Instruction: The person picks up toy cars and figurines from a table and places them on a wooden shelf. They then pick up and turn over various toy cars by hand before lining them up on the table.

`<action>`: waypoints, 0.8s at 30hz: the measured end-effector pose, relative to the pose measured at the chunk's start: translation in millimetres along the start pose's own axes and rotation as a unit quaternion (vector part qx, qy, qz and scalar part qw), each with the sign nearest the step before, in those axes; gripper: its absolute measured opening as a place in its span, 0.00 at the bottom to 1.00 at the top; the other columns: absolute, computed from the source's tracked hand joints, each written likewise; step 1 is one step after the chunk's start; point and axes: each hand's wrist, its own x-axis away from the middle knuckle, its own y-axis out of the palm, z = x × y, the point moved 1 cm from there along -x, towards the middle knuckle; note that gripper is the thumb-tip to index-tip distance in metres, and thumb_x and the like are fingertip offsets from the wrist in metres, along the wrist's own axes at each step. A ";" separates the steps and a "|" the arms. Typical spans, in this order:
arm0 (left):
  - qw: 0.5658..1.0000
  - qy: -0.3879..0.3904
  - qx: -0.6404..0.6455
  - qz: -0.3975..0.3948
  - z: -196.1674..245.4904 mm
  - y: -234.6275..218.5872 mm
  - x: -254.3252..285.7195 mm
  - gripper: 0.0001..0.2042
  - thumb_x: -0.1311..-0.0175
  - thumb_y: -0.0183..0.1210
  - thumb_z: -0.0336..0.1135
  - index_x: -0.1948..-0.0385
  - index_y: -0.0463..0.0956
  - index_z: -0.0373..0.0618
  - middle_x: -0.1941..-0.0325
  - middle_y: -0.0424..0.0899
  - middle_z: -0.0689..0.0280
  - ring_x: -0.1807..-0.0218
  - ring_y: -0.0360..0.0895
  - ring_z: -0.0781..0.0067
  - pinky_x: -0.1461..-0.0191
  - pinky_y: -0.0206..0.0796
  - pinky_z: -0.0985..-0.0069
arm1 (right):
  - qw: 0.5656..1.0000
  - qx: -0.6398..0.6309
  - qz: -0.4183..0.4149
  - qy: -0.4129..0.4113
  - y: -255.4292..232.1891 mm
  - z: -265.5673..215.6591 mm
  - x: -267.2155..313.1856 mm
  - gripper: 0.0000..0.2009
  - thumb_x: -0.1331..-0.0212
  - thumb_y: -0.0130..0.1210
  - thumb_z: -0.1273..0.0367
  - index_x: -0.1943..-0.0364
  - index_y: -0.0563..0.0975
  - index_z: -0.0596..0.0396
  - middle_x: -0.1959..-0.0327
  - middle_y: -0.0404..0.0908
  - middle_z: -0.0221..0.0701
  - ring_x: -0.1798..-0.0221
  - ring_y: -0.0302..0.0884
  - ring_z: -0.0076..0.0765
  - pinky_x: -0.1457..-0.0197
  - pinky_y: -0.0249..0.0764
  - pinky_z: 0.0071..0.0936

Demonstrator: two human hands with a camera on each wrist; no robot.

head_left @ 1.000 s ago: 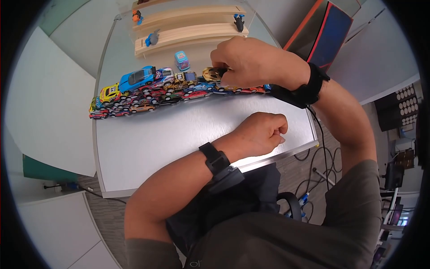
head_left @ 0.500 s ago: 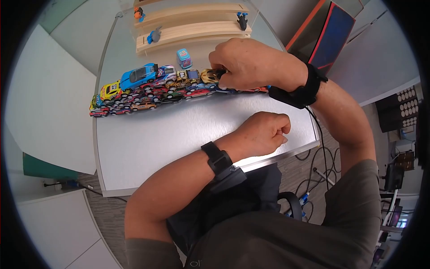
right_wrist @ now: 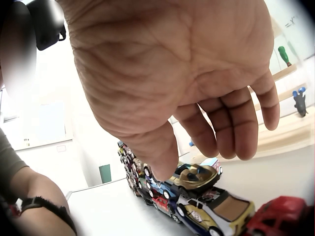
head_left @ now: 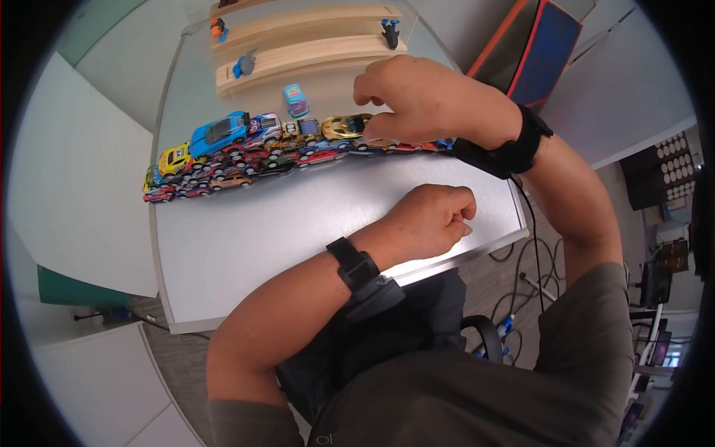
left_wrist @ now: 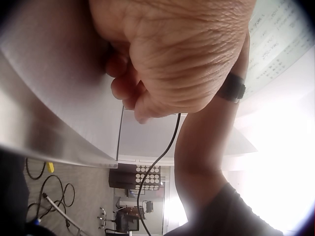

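Observation:
My right hand (head_left: 424,100) hovers over the right part of a stacked row of toy cars (head_left: 272,160), thumb and fingers spread apart with nothing between them. Just below its thumb a gold toy car (head_left: 342,127) sits on top of the row. In the right wrist view the fingers (right_wrist: 224,125) hang relaxed above the same car. To its left stand a gold-and-blue toy truck (head_left: 301,130) and a larger blue toy car (head_left: 220,132). My left hand (head_left: 428,223) rests on the table, loosely curled and holding nothing.
A small light-blue toy van (head_left: 295,100) stands behind the row. Farther back are wooden planks (head_left: 313,59) with small figures on them, such as a dark one (head_left: 390,36). In the right wrist view a red toy car (right_wrist: 278,216) lies nearest the camera.
My right hand has let go of the gold car, its thumb and fingers parting and lifting slightly away. The gold car stays on the row. The left hand keeps its pose.

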 end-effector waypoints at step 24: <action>0.997 -0.066 0.042 -0.021 2.4 -1.2 0.3 0.07 0.39 0.65 0.25 0.64 0.76 0.38 0.72 0.79 0.65 0.70 0.75 0.79 0.65 0.69 0.76 | 0.987 -0.010 -0.041 0.153 35.7 64.6 104.2 0.19 0.54 0.66 0.71 0.55 0.79 0.62 0.60 0.79 0.43 0.55 0.77 0.53 0.52 0.74 0.42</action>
